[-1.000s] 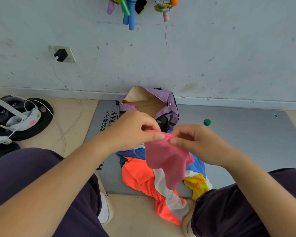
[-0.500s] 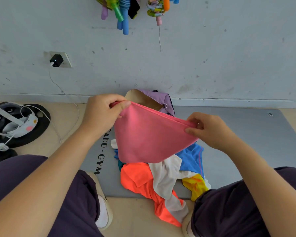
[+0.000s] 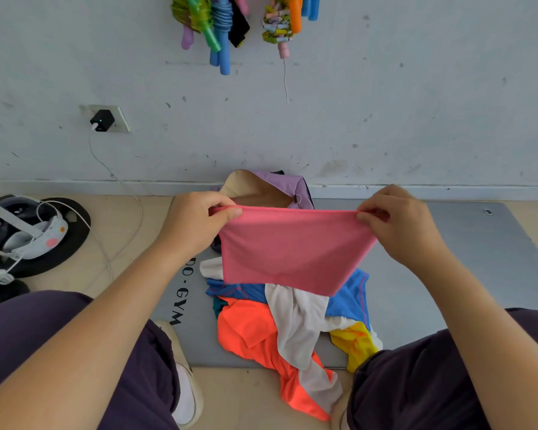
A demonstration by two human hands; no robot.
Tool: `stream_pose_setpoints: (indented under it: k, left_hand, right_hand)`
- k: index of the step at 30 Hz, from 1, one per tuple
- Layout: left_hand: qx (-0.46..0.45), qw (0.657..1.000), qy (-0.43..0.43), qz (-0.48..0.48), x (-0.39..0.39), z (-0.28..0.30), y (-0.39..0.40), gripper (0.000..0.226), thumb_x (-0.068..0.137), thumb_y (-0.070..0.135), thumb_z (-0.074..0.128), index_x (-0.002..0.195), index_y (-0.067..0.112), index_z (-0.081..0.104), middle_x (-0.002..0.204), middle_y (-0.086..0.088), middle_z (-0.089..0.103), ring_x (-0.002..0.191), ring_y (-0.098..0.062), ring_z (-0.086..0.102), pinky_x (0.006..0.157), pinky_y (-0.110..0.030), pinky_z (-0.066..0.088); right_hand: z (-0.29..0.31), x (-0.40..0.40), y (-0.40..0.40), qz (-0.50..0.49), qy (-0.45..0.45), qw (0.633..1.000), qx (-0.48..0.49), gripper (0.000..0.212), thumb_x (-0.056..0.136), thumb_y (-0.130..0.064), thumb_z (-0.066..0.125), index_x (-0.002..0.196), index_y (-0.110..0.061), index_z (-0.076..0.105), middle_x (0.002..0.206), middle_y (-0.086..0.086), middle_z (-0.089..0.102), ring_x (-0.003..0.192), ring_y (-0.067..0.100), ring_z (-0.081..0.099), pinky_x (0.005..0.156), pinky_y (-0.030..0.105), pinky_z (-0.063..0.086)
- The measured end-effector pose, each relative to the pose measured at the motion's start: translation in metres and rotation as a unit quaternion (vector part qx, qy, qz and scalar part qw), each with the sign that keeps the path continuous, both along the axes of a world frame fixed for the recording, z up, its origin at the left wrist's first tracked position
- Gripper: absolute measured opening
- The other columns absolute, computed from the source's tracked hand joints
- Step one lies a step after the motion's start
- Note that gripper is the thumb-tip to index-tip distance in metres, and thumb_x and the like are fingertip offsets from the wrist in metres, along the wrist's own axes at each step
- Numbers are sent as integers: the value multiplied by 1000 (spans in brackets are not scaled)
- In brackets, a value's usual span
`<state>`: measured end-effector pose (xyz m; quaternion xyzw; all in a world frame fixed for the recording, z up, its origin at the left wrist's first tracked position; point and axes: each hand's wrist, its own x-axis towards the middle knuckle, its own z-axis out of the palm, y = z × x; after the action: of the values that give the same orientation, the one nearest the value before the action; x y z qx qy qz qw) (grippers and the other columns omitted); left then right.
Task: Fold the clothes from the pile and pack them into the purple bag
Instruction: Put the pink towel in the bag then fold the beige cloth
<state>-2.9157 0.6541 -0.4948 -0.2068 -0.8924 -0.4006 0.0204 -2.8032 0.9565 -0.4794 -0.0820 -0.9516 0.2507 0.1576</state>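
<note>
Fingers of left hand [image 3: 196, 223] and right hand [image 3: 401, 225] pinch pink garment [image 3: 292, 249] (stretched taut) above pile [image 3: 277, 324].

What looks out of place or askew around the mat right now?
Nothing damaged or spilled. The pile is a loose tangle, and its orange garment trails off the gray mat's near edge onto the floor. The purple bag slumps against the wall. Both hands, left and right, hold the pink garment spread level.

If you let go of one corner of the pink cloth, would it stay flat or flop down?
Probably flop: the pink cloth sags below its stretched top edge between the left hand and right hand. It looks thin and light.
</note>
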Motion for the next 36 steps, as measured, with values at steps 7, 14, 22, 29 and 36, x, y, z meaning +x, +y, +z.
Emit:
stream_pose_setpoints:
  k: [7,14,22,29,36]
  left_hand:
    - [8,997,-55,56,-7,-4,-3,21,91,31,65,78,15,64,65,8,61,62,-20,69,68,-39,55]
    - [156,973,-140,100,-9,-1,-8,14,85,29,74,74,21,70,53,10,60,45,-13,49,38,-20,40]
    - [207,944,-252,47,18,7,15,11,77,23,82,77,14,76,71,3,69,61,-10,64,60,-26,58]
    - [225,906,-348,-83,58,17,40,17,85,8,72,97,-5,70,82,-10,72,74,-13,70,70,-22,58]
    - [263,882,-378,-100,64,20,44,18,85,18,69,97,5,75,94,-11,76,84,-16,72,76,-24,57]
  right_hand:
    - [-3,-1,5,-28,-78,994,-71,22,91,-32,63,78,-15,58,70,-2,59,72,18,55,66,19,43]
    - [0,-1,0,-59,-79,971,-219,14,88,-29,70,80,-17,67,44,-3,57,33,9,45,40,15,38]
    - [14,16,-36,172,-198,878,-401,6,95,-5,58,100,-7,61,77,15,73,70,32,72,66,32,58]
    - [16,25,-69,229,-217,876,-365,9,94,-5,60,102,-5,62,86,6,76,79,23,74,71,30,56]
    - [16,29,-78,154,-16,964,-217,6,78,-20,80,77,-22,74,52,-10,51,49,5,42,50,12,31]
